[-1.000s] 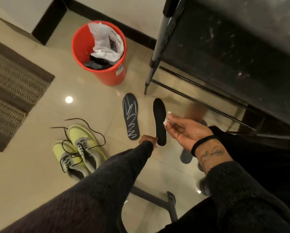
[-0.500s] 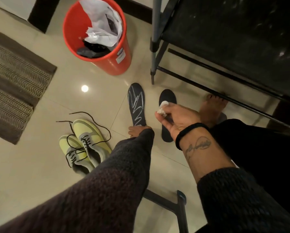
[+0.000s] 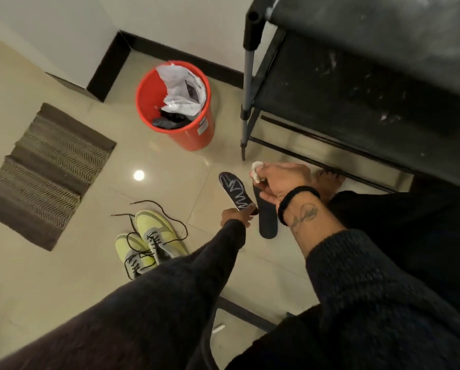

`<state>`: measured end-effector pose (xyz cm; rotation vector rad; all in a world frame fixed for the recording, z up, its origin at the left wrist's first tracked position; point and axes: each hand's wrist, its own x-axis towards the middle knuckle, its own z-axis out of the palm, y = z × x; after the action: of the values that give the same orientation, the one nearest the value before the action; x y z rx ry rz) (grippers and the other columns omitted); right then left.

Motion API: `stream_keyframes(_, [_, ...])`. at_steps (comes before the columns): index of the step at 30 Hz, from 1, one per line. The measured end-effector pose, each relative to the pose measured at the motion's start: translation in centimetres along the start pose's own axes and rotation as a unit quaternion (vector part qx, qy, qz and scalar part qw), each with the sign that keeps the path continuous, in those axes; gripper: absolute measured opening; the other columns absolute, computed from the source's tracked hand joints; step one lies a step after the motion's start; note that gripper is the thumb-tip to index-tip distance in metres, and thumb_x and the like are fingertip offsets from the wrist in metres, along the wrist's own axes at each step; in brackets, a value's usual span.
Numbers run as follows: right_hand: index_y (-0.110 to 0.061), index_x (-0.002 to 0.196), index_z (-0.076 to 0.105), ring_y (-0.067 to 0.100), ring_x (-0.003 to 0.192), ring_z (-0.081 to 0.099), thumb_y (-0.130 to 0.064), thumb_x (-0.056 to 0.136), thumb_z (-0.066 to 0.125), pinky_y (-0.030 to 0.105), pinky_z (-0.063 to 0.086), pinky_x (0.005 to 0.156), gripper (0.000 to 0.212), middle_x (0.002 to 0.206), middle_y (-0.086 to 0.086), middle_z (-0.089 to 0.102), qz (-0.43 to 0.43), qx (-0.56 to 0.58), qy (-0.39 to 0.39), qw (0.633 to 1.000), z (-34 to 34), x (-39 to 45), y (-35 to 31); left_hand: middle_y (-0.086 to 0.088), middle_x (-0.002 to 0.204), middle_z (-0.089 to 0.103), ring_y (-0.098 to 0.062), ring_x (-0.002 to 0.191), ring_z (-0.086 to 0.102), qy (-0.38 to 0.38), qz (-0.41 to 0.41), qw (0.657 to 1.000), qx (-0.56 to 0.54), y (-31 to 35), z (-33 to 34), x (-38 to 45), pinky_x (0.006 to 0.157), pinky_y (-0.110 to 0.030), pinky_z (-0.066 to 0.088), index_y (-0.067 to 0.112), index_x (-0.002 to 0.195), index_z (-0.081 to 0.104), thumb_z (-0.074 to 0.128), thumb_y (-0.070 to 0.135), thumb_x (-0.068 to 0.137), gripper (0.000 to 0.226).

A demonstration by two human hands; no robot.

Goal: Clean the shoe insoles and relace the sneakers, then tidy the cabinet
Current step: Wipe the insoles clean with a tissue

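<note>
1. Black foam is what we are working on: two insoles lie side by side on the floor tiles, their long axes running away from us, toes tipped slightly left.
2. Our right hand (image 3: 282, 180) hovers over the toe end of the plain insole (image 3: 266, 217); that grip pinches a small white wipe (image 3: 256, 170) between thumb and fingertips, and the rest of the insole stretches back from it toward us.
3. Our left hand (image 3: 237, 213) sits at the heel of the patterned insole (image 3: 235, 192), which lies just beyond and left of that grip. The fingers curl at its edge, but we cannot tell whether they hold it or only touch it.
4. We judge the right hand is nearer the plain insole, so a wiping stroke would run heel-ward along its length.
5. Yellow-green sneakers (image 3: 148, 241) with loose black laces (image 3: 167, 209) wait well to the left of both grips, nearer the orange bin (image 3: 197, 134) side.
</note>
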<state>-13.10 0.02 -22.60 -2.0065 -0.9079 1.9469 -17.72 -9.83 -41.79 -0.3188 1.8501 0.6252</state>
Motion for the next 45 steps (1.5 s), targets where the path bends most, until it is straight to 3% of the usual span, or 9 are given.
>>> stream_keyframes(3, [-0.013,0.077,0.073,0.024,0.077,0.067,0.001,0.084,0.067,0.027,0.047,0.056,0.017,0.1,0.02,0.074,-0.049,-0.025,0.019,0.998,-1.7,-3.5,-0.3,0.001,0.095,0.074,-0.014,0.081,0.064,-0.093,0.017,0.994,-0.059,1.4,-2.0,-5.9,0.071,-0.031,0.05,0.009,0.112,0.068,0.078,0.045,0.083,0.048])
stream_keyframes(6, [-0.011,0.086,0.075,0.022,0.086,0.07,0.0,0.084,0.07,0.035,0.056,0.072,0.012,0.1,0.014,0.076,-0.094,-0.031,0.02,0.995,-4.0,-7.0,-0.7,-0.002,0.104,0.073,-0.018,0.09,0.064,-0.165,0.038,0.983,-0.069,2.9,-3.8,-11.7,0.077,-0.035,0.052,0.015,0.112,0.07,0.077,0.053,0.079,0.052])
stream_keyframes(11, [-0.009,0.101,0.074,0.028,0.095,0.072,-0.006,0.087,0.074,0.043,0.059,0.086,0.015,0.097,0.011,0.076,-0.152,0.051,-0.014,0.987,-8.3,-13.9,-1.1,-0.004,0.085,0.075,-0.019,0.076,0.063,-0.188,0.16,0.969,-0.018,4.3,-6.3,-22.7,0.074,-0.032,0.051,0.012,0.106,0.07,0.061,0.048,0.095,0.038])
stream_keyframes(17, [-0.001,0.113,0.07,0.028,0.091,0.073,-0.003,0.086,0.073,0.043,0.06,0.086,0.028,0.104,0.019,0.075,-0.228,0.134,-0.066,0.962,-15.2,-20.5,-0.8,-0.007,0.093,0.076,-0.017,0.076,0.063,-0.274,0.268,0.919,0.096,2.5,-7.4,-33.6,0.076,-0.032,0.049,0.018,0.106,0.069,0.053,0.046,0.1,0.032])
stream_keyframes(24, [0.001,0.116,0.068,0.025,0.087,0.071,-0.003,0.084,0.071,0.041,0.061,0.084,0.032,0.107,0.021,0.073,-0.274,0.217,-0.04,0.936,-23.0,-25.5,0.7,-0.006,0.09,0.076,-0.019,0.081,0.063,-0.344,0.347,0.855,0.174,-0.2,-5.5,-42.2,0.079,-0.034,0.047,0.018,0.107,0.073,0.055,0.05,0.098,0.038])
stream_keyframes(28, [-0.001,0.115,0.069,0.024,0.093,0.069,-0.009,0.076,0.074,0.041,0.06,0.089,0.041,0.108,0.018,0.074,-0.302,0.255,-0.001,0.919,-27.9,-28.2,1.9,-0.009,0.091,0.076,-0.017,0.08,0.062,-0.399,0.375,0.812,0.203,-1.8,-1.9,-45.2,0.078,-0.032,0.047,0.015,0.108,0.074,0.056,0.049,0.097,0.04])
stream_keyframes(32, [-0.003,0.12,0.067,0.024,0.097,0.071,-0.009,0.08,0.073,0.041,0.059,0.09,0.041,0.112,0.017,0.073,-0.319,0.293,0.042,0.9,-33.5,-29.9,3.5,-0.017,0.1,0.076,-0.018,0.079,0.061,-0.443,0.389,0.775,0.227,-3.4,3.1,-47.4,0.077,-0.03,0.047,0.013,0.106,0.074,0.058,0.048,0.097,0.039])
stream_keyframes(36, [-0.005,0.124,0.065,0.023,0.097,0.071,-0.009,0.083,0.072,0.04,0.059,0.089,0.042,0.113,0.015,0.073,-0.323,0.335,0.083,0.881,-38.7,-30.6,5.3,-0.013,0.095,0.076,-0.016,0.078,0.061,-0.476,0.397,0.739,0.264,-5.0,8.9,-48.6,0.079,-0.031,0.047,0.01,0.111,0.072,0.059,0.051,0.096,0.045])
stream_keyframes(45, [0.0,0.13,0.059,0.021,0.081,0.07,-0.007,0.078,0.074,0.038,0.061,0.083,0.055,0.108,0.017,0.072,-0.304,0.436,0.15,0.833,-46.8,-28.2,11.1,-0.007,0.085,0.075,-0.013,0.066,0.061,-0.495,0.377,0.715,0.318,-6.6,23.3,-45.0,0.066,-0.027,0.048,0.015,0.106,0.07,0.06,0.049,0.097,0.036])
